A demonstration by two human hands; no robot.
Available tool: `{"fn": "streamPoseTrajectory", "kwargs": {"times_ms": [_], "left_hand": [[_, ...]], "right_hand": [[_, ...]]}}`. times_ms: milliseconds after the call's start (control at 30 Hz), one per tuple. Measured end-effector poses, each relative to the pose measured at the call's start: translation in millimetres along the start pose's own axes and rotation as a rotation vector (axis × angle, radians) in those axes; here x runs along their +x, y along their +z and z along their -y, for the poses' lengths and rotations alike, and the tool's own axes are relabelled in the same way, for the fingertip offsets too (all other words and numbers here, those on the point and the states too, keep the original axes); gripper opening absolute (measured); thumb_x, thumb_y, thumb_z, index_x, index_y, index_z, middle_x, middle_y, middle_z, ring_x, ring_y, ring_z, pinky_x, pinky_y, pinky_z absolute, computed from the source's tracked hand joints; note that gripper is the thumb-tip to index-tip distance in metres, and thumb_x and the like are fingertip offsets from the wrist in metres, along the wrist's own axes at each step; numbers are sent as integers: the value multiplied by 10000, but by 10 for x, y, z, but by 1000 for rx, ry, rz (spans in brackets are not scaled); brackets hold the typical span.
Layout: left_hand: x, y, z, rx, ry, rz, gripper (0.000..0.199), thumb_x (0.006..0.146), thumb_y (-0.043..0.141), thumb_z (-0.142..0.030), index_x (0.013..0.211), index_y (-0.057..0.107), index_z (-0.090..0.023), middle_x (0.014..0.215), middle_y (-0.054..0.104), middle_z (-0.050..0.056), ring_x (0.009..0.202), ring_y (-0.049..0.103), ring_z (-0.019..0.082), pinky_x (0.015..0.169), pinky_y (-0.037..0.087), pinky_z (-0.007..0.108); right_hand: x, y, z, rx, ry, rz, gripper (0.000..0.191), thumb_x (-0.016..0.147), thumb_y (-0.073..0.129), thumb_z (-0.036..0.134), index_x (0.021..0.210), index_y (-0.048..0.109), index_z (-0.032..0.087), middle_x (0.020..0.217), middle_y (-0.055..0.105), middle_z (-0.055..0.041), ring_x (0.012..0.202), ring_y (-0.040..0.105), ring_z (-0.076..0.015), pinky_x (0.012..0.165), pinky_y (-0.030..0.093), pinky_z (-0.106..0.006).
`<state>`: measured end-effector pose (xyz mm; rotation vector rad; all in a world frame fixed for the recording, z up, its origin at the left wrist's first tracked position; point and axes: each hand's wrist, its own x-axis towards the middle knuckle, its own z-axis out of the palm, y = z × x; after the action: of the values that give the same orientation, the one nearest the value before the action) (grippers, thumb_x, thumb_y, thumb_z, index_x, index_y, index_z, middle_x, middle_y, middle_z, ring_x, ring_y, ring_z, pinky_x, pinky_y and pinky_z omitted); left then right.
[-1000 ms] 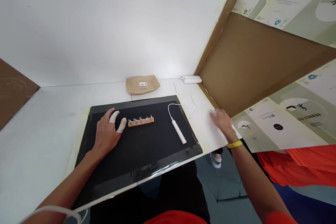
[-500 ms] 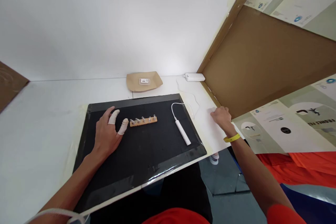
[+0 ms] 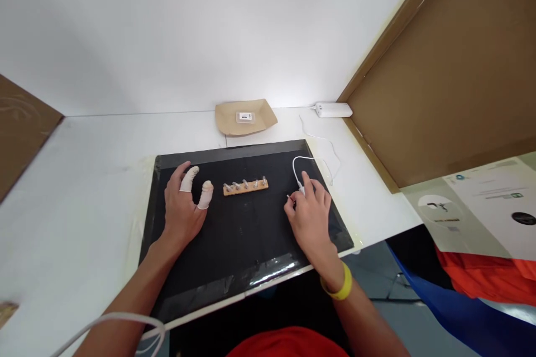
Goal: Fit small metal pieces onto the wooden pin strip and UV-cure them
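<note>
My left hand (image 3: pixel 183 206) rests on the left of the black mat (image 3: pixel 247 234), thumb and forefinger apart and in pale finger cots; nothing is in it. To its right lies a small wooden strip (image 3: pixel 246 188) bearing several short, clear tube-like pieces, untouched. Over the right part of the mat is my right hand (image 3: pixel 312 217), its thumb and forefinger curled together around a tiny light-coloured piece (image 3: pixel 288 196) whose kind I cannot make out. This hand covers most of the white stick; the stick's cabled end (image 3: pixel 301 188) shows by the fingers.
Behind the mat sits a brown paper tray (image 3: pixel 226 120) with a small clear labelled box (image 3: pixel 245 117) inside. A white power strip-like block (image 3: pixel 334 110) stands at the back right, with a thin white cable (image 3: pixel 320 138) nearby. A brown board (image 3: pixel 452 78) walls the right side.
My right hand has come from the white tabletop on the right onto the mat, over the white stick. My left hand stays near the wooden strip. The view has shifted.
</note>
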<state>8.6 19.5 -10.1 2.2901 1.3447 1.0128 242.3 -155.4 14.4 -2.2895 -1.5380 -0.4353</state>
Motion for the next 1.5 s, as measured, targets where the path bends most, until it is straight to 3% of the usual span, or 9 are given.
{"fn": "streamPoseTrajectory", "kwargs": {"times_ms": [133,233,300,467,600,700,933,1167,1500], "left_hand": [[-1,-1,-23,16,0,23,470,1011,510,-458,1385,594,-186,1521,544,168,1455,508,368,1290,371,574],[-6,-6,-41,30,-8,24,459,1019,501,-452,1383,588,-187,1515,548,166,1457,508,357,1293,374,559],[-9,-13,-49,29,-7,22,450,1025,492,-453,1382,583,-192,1511,548,162,1455,512,350,1292,379,554],[-16,-35,-60,19,1,15,439,1034,487,-457,1372,579,-193,1510,543,157,1454,512,342,1288,389,536],[-16,-36,-62,17,27,21,453,1041,477,-470,1372,580,-178,1512,541,163,1449,514,348,1283,384,540],[-13,-28,-64,19,19,27,459,1039,480,-471,1381,576,-180,1522,533,162,1457,507,344,1288,374,533],[-10,0,-58,36,11,27,467,1022,501,-476,1379,580,-185,1527,535,145,1466,499,326,1302,354,507],[-15,14,-39,13,39,14,473,1016,534,-464,1387,586,-176,1519,544,163,1458,501,338,1290,357,516],[-16,16,-54,20,42,23,486,1030,506,-480,1388,591,-163,1527,551,174,1432,515,351,1267,375,548]], "right_hand": [[10,109,248,6,155,109,276,982,507,196,876,760,171,1562,562,-254,1343,527,-473,1038,431,-693],[51,105,254,-60,197,188,282,994,506,216,876,758,166,1596,536,-233,1385,512,-450,1088,416,-666],[81,102,205,-70,156,161,282,998,515,226,837,743,185,1577,566,-207,1370,527,-424,1082,431,-652],[211,86,-72,13,-151,85,229,963,590,192,771,714,207,1583,581,-162,1339,544,-397,1038,444,-593],[333,35,-384,41,-507,170,203,999,583,217,854,725,205,1673,488,-117,1442,502,-362,1111,410,-549],[395,1,-565,54,-617,206,189,1013,577,219,894,723,205,1687,467,-119,1475,487,-348,1118,429,-538],[510,40,-697,67,-670,279,209,1040,553,242,958,732,173,1720,394,-176,1528,424,-379,1128,466,-562],[560,107,-726,93,-667,225,198,1029,585,241,946,745,159,1697,421,-205,1504,448,-414,1116,499,-593],[606,69,-744,58,-623,281,230,1019,605,265,955,798,158,1696,431,-182,1484,469,-433,1120,510,-624]]}}
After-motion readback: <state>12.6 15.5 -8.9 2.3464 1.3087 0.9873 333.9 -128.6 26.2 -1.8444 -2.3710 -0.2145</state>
